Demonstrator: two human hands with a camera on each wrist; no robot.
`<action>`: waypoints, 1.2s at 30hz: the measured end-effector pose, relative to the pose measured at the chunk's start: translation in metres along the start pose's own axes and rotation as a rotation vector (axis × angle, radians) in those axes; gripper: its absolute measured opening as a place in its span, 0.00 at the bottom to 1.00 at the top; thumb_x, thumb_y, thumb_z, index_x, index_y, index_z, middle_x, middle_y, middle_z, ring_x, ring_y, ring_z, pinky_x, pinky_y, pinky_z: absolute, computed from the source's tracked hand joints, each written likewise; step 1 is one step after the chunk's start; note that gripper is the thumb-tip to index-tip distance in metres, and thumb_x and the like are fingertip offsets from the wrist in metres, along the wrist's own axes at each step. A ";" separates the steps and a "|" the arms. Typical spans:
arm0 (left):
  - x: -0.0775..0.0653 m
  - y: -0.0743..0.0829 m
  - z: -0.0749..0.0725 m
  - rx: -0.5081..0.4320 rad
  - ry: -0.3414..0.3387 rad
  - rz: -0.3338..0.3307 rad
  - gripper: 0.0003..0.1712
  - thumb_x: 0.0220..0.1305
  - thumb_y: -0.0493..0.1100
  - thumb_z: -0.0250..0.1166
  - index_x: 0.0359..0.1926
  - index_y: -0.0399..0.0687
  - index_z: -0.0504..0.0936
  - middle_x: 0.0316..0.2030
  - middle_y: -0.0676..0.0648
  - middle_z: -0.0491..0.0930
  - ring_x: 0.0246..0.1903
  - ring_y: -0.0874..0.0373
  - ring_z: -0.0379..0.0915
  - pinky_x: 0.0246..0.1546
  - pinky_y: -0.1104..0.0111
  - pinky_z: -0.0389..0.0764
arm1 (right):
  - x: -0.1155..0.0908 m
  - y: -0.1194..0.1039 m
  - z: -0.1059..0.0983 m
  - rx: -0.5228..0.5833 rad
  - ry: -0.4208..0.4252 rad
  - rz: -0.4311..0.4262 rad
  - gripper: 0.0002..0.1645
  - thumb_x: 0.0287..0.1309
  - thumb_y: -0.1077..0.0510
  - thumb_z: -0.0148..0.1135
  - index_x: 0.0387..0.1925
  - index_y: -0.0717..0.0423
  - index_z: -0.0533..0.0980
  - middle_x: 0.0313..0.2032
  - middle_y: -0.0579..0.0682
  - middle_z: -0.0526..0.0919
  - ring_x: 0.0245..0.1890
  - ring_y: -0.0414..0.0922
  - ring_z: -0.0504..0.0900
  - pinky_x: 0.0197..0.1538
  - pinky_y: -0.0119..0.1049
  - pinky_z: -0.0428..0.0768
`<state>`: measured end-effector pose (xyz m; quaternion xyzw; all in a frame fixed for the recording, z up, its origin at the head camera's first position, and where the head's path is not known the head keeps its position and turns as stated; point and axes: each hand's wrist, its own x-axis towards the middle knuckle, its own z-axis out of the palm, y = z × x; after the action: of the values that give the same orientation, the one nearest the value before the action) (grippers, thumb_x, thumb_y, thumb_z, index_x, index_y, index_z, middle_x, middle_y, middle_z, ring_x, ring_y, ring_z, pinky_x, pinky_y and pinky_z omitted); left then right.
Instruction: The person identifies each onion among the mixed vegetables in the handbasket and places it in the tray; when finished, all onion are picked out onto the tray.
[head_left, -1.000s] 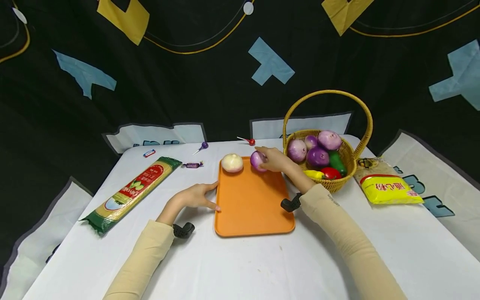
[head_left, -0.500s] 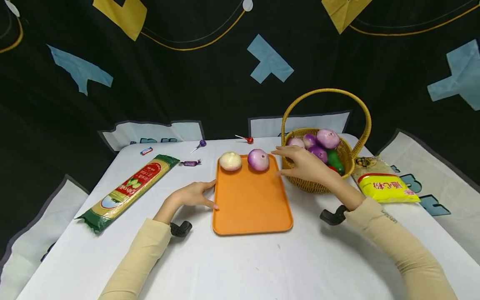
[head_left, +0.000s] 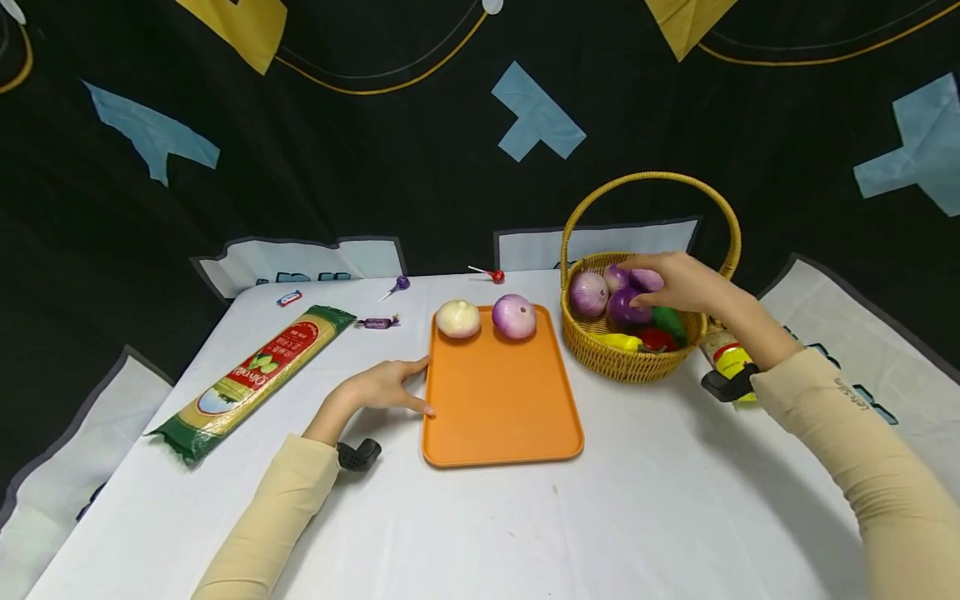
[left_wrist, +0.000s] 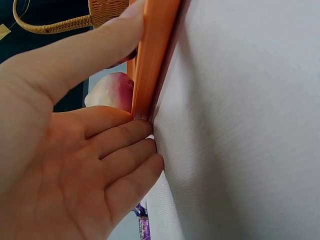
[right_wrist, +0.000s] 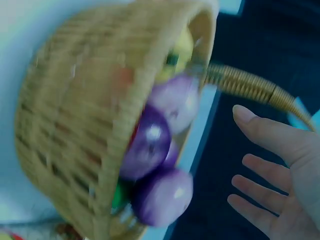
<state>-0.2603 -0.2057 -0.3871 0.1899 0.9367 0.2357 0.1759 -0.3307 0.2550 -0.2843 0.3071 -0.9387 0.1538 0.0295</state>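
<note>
Two onions [head_left: 514, 317] are on the orange tray [head_left: 501, 400], with more left in the wicker basket [head_left: 626, 365] below the right hand [head_left: 684, 282], fingers wide and empty, while the left hand's [head_left: 380, 387] straight fingers touch the tray.

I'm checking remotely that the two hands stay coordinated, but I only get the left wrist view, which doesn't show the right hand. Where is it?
Observer: In the head view, the right hand is over the basket.

Operator: I see only part of that basket's outside. Is the hand holding anything?

Observer: No. The right wrist view shows it empty, apart from the purple onions in the basket.

Operator: Anything else in there?

Observer: Yes, a yellow vegetable lies at the front, beside a red one.
</note>
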 end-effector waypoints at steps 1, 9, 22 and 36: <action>0.000 0.000 0.000 0.000 0.000 0.000 0.58 0.51 0.58 0.73 0.73 0.36 0.54 0.69 0.33 0.57 0.68 0.38 0.52 0.68 0.47 0.55 | 0.002 0.005 -0.002 0.002 -0.011 0.024 0.32 0.54 0.57 0.71 0.61 0.59 0.74 0.56 0.64 0.77 0.56 0.63 0.74 0.55 0.58 0.75; -0.001 0.000 0.002 -0.006 -0.001 0.006 0.58 0.51 0.58 0.74 0.73 0.36 0.54 0.69 0.33 0.57 0.68 0.37 0.52 0.68 0.48 0.55 | 0.015 0.041 -0.006 0.022 -0.094 0.229 0.34 0.58 0.57 0.66 0.65 0.60 0.68 0.59 0.70 0.71 0.57 0.68 0.69 0.55 0.66 0.70; 0.000 -0.002 0.001 0.001 0.004 0.013 0.58 0.51 0.59 0.73 0.73 0.37 0.54 0.70 0.34 0.56 0.68 0.38 0.52 0.68 0.48 0.54 | 0.028 0.066 0.004 0.124 -0.127 0.334 0.37 0.59 0.57 0.65 0.68 0.58 0.64 0.62 0.71 0.65 0.59 0.67 0.62 0.58 0.69 0.64; 0.001 -0.003 0.000 -0.013 0.001 0.017 0.58 0.51 0.58 0.74 0.73 0.35 0.54 0.70 0.34 0.56 0.69 0.38 0.51 0.68 0.48 0.54 | 0.026 0.060 0.005 0.069 -0.062 0.312 0.35 0.59 0.60 0.64 0.67 0.59 0.65 0.59 0.72 0.68 0.59 0.68 0.64 0.60 0.68 0.63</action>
<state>-0.2623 -0.2071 -0.3887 0.1964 0.9336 0.2435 0.1749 -0.3861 0.2844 -0.3018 0.1629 -0.9696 0.1791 -0.0343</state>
